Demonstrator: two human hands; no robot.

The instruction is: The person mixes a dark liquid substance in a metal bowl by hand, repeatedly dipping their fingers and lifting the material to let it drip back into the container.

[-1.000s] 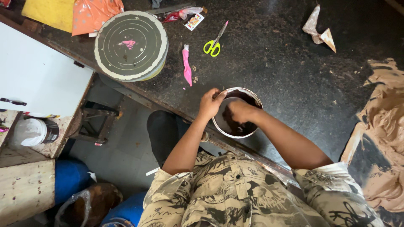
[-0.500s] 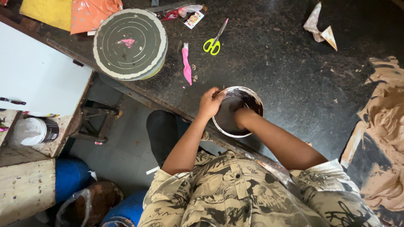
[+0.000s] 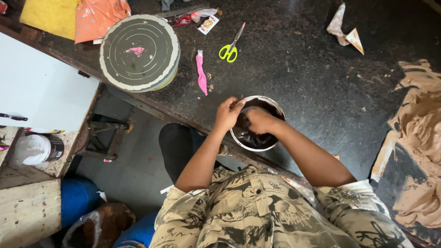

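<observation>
Dark, glossy paste fills a round metal bowl (image 3: 257, 138) that sits near the front edge of a black, scuffed worktop (image 3: 303, 59), right in front of the person. The left hand (image 3: 227, 115) grips the bowl's rim on its left side — fingers curled over the edge, thumb outside, closed on the metal. The right hand (image 3: 259, 120) is down inside the bowl, its knuckles showing and its fingers bent into the dark paste; whether they clasp anything beneath the surface cannot be told.

Just beyond the bowl, toward the left, lies a pink piping bag (image 3: 201, 76), long and thin, with a few crumbs beside it. Farther out rest yellow-green scissors (image 3: 229, 48), blades shut and pointing away from the person. A round turntable (image 3: 139, 51) with ringed grooves stands at the left of the worktop, a small pink smear near its centre. Behind it lie an orange plastic bag (image 3: 98, 16) and a yellow cloth (image 3: 48, 16). A crumpled paper cone (image 3: 344, 32) lies well apart at the far right. Along the right edge spreads a thick patch of tan cream (image 3: 420, 138). Below the worktop, at the left, a white tub (image 3: 34, 149) lies on a low shelf — near a blue drum (image 3: 76, 200).
</observation>
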